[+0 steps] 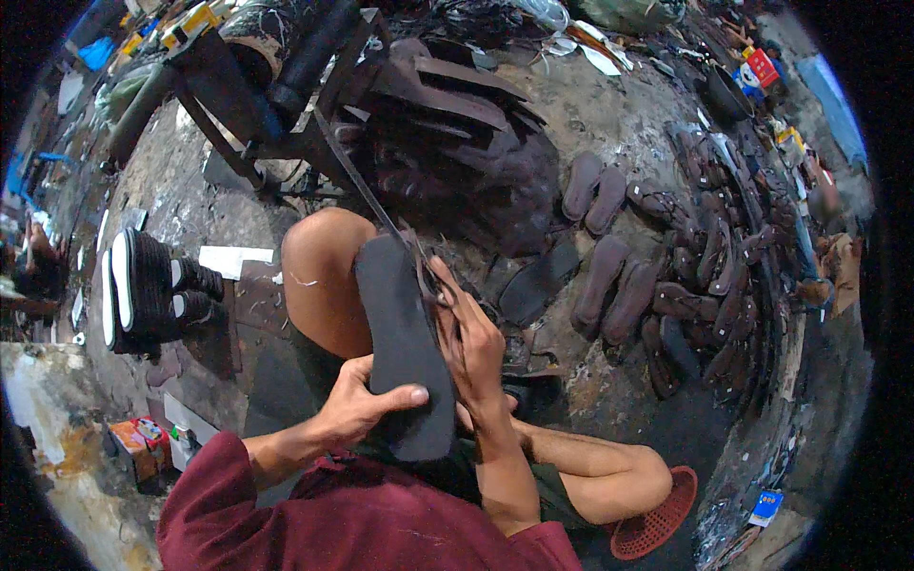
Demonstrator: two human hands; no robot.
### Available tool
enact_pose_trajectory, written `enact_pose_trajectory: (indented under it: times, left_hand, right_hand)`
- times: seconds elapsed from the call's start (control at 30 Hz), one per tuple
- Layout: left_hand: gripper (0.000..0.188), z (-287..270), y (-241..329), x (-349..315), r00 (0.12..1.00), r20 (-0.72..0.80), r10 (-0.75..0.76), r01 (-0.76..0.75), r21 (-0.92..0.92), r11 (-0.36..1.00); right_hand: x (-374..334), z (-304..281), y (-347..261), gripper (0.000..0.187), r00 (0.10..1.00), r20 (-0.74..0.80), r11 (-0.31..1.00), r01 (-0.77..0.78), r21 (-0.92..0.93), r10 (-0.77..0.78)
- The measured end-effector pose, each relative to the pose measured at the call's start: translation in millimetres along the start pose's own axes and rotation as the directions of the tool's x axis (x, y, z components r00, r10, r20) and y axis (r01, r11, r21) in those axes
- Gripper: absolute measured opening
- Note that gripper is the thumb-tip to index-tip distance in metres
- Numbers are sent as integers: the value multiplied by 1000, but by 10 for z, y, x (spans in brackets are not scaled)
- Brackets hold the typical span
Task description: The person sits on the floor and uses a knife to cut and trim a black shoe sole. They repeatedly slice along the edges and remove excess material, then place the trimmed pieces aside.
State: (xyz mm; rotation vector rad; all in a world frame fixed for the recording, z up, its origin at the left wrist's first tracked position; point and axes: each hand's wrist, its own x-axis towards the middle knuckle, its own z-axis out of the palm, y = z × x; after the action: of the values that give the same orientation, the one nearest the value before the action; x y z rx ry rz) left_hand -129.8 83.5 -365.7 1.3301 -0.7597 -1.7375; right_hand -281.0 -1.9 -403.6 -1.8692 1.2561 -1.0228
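A dark grey shoe sole lies lengthwise over my lap, its upper end against my bent left knee. My left hand clamps its lower left edge, thumb on top and fingers underneath. At the sole's right edge, my right hand is closed round what look like long-bladed scissors. Their thin blade points up and left, past the sole's top end. The loops sit by my right fingers, and the exact grip is partly hidden.
Ahead is a dark metal frame beside a pile of dark brown sheets. Brown soles and many sandals cover the floor at right. Black sandals with white-edged soles stand at left. A red plastic basket sits by my right knee.
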Motion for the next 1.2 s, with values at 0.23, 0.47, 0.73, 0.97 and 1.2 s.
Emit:
enact_pose_trajectory:
  times: [0.23, 0.47, 0.73, 0.97, 1.2]
  left_hand:
    - [35, -99, 284, 257, 988, -125, 90, -125, -308, 943]
    - [40, -152, 352, 64, 999, -30, 19, -28, -310, 950]
    - [26, 9, 482, -63, 965, 181, 188, -169, -118, 979]
    - [25, 142, 423, -135, 965, 196, 174, -169, -40, 985]
    - [41, 342, 445, -45, 927, 359, 113, -146, 68, 987]
  right_hand:
    - [-566, -326, -248, 46, 998, 46, 996, -49, 79, 46]
    - [-1987, -591, 424, 44, 995, 28, 966, -82, -245, 92]
    - [-997, -1429, -238, 43, 976, 216, 943, 105, -316, -37]
    - [-239, -1686, -576, 48, 870, 483, 935, 247, -255, -98]
    - [67, -1679, -772, 48, 814, 573, 957, 231, -174, -92]
